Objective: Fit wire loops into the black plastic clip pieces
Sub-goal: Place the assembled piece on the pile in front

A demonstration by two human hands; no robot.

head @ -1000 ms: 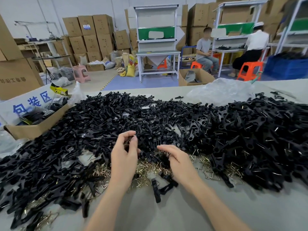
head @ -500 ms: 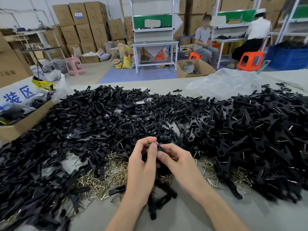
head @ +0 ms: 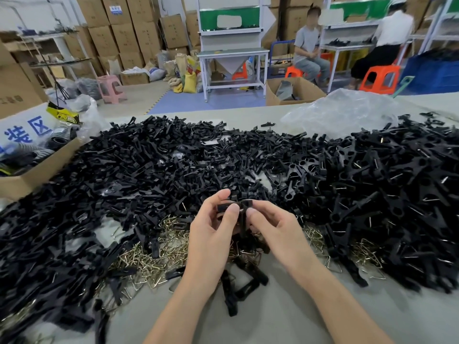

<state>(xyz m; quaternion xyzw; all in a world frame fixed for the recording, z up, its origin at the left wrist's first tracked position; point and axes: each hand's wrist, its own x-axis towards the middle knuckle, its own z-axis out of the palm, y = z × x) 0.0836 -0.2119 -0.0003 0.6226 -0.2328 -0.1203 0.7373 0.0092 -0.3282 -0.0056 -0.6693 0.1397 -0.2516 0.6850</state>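
A black plastic clip piece [head: 242,207] is held up between both hands above the table. My left hand [head: 211,232] pinches its left part between thumb and fingers. My right hand [head: 275,227] pinches its right side, thumb tip near the middle. Whether a wire loop is in the held piece I cannot tell. A wide heap of black clip pieces [head: 173,165] covers the table behind and to both sides. Brass-coloured wire loops [head: 154,256] lie in a loose pile just under and left of my hands, with more wire loops [head: 365,252] to the right.
A few loose clip pieces [head: 238,286] lie on the grey table [head: 273,319] near my wrists. An open cardboard box [head: 27,175] stands at the left edge. A crumpled clear plastic bag [head: 342,110] sits at the back right. Two seated people work at benches beyond.
My hands left the pile, came together and rose with a black clip piece pinched between them. The view has tilted down and closer to the table.
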